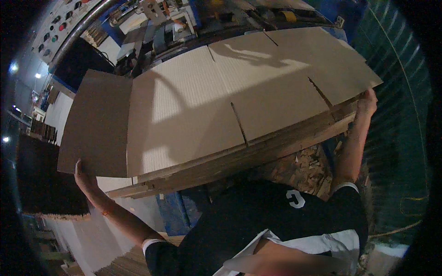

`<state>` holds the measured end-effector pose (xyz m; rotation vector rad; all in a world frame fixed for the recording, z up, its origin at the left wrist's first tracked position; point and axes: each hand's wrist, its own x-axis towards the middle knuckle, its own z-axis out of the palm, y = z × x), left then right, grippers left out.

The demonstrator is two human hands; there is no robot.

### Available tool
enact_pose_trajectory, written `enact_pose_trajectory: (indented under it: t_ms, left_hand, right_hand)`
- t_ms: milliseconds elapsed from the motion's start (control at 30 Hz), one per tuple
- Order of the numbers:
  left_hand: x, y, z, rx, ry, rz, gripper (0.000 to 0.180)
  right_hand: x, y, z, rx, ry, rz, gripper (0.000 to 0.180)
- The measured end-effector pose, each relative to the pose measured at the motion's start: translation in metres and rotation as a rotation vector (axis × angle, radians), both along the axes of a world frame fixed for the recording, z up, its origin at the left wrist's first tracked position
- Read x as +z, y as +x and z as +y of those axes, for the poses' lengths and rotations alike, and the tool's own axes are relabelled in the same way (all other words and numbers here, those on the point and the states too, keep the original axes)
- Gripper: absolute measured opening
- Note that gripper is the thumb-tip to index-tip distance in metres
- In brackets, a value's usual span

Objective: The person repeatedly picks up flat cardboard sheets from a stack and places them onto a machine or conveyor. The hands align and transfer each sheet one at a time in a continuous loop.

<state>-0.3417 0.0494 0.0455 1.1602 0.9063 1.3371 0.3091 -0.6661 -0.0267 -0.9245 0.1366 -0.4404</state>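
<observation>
A large slotted cardboard sheet (193, 110) lies across a stack of similar cardboard (276, 149) in front of me. Its left flap (94, 124) is folded up at a crease and looks darker than the rest. My left hand (86, 179) is closed on the near corner of that flap, with the thumb on top and the other fingers hidden beneath. At the far right, my right hand (367, 103) grips the sheet's near right corner; part of its fingers is hidden by the board. Narrow slots cut into both long edges of the sheet.
Beyond the sheet stands a machine (179, 32) with metal parts. A control panel (62, 25) with buttons and a metal bar (83, 32) are at upper left. Cardboard scraps (304, 170) lie below the stack. A green corrugated wall (396, 115) rises close on the right.
</observation>
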Motion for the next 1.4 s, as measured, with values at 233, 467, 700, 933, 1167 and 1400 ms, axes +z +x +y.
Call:
enact_pose_trajectory:
  t_ms: [233,467,700,933,1167,1400]
  left_hand:
    - [0.024,-0.008,0.001,-0.034,0.426,0.592,0.029]
    - [0.009,0.045,-0.151,-0.025,0.490,0.423,0.031]
    - [-0.040,0.127,-0.242,-0.689,0.888,0.867,0.047]
    - [-0.040,0.146,-0.223,-0.771,1.255,1.208,0.051]
    - [-0.044,0.189,-0.174,-0.663,1.240,1.097,0.047]
    - [-0.058,0.269,-0.107,-0.602,1.260,1.058,0.061]
  right_hand:
    - [0.086,-0.023,0.031,0.200,-0.427,-0.113,0.047]
    - [0.080,-0.232,0.093,0.041,-1.431,-0.336,0.041]
    - [0.015,-0.262,0.159,0.616,-1.821,-1.354,0.049]
    - [0.007,-0.241,0.183,0.672,-1.777,-1.383,0.056]
    - [0.008,-0.170,0.243,0.725,-1.935,-1.296,0.066]
    - [0.009,-0.098,0.316,0.726,-1.971,-1.273,0.072]
